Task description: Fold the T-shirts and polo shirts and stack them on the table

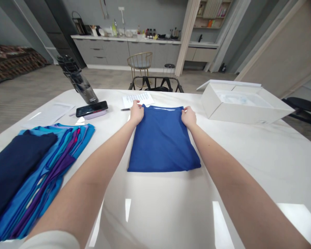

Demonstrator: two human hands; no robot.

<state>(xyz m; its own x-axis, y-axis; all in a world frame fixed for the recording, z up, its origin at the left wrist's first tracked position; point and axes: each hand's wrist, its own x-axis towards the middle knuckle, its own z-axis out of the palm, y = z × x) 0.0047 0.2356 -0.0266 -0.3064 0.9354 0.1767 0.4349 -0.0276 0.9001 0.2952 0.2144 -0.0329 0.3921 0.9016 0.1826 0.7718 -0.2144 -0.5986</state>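
While the left hand [136, 112] and the right hand [189, 117] reach the far corners of a folded blue T-shirt [162, 140], both are nearly closed, their fingers curled over and pinching the fabric at the collar end. The T-shirt lies flat near the middle of a white marble bench [155, 214], with its neckline facing away from the person. Just beyond the left hand lies a printed sheet of paper [138, 99], and a black pen [125, 109] sits just beside that hand. Farther left, a phone [91, 109] rests on a lilac case, near a dark bottle [79, 80] and a loose white paper [50, 114]. A spread pile of folded shirts [38, 173] in navy, teal, blue and purple fills the bench's left side, close under the left forearm. Well apart from the right hand, an open white box [245, 103] holds something pale. Past the bench stand a black metal chair frame [155, 84], a gold stool [140, 64] and grey cabinets [126, 52] with a cluttered countertop. A patterned sofa [12, 60] sits far left, and a black chair [303, 110] sits right.
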